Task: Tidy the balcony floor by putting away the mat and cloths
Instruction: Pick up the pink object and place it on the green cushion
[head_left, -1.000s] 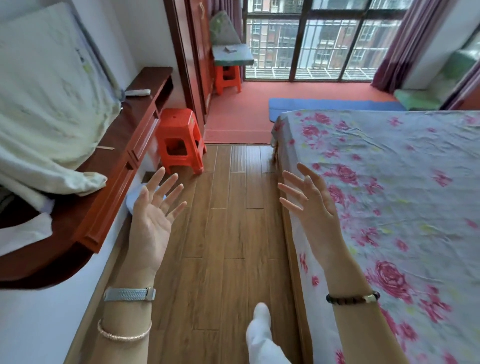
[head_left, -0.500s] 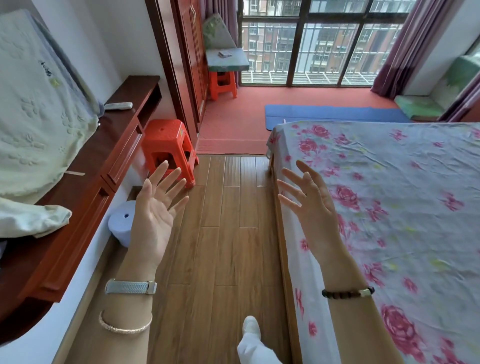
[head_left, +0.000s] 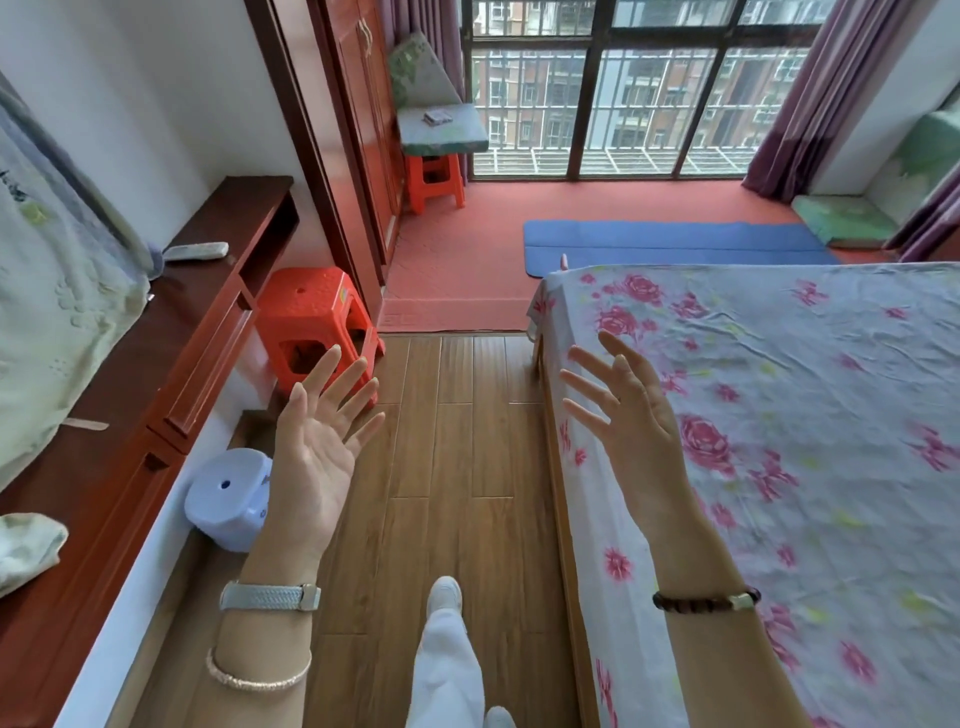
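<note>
A blue mat (head_left: 670, 247) lies flat on the red balcony floor (head_left: 467, 249), far ahead beyond the bed. A green folded cloth (head_left: 844, 221) lies on the floor at the balcony's right end. Another green cloth (head_left: 441, 127) is draped over a red stool (head_left: 434, 179) at the balcony's left end. My left hand (head_left: 317, 452) is raised, palm up, fingers spread, holding nothing. My right hand (head_left: 631, 421) is raised beside the bed edge, fingers spread, also empty. Both hands are well short of the balcony.
A bed with a rose-print sheet (head_left: 779, 467) fills the right side. A dark red shelf unit (head_left: 171, 364) runs along the left wall. A red stool (head_left: 317, 327) and a pale round stool (head_left: 228, 496) stand beside it. The wooden floor aisle (head_left: 457, 441) leads to the balcony.
I have stepped forward along the aisle, so the balcony and the mat are closer. Both hands stay raised and open in much the same pose.
</note>
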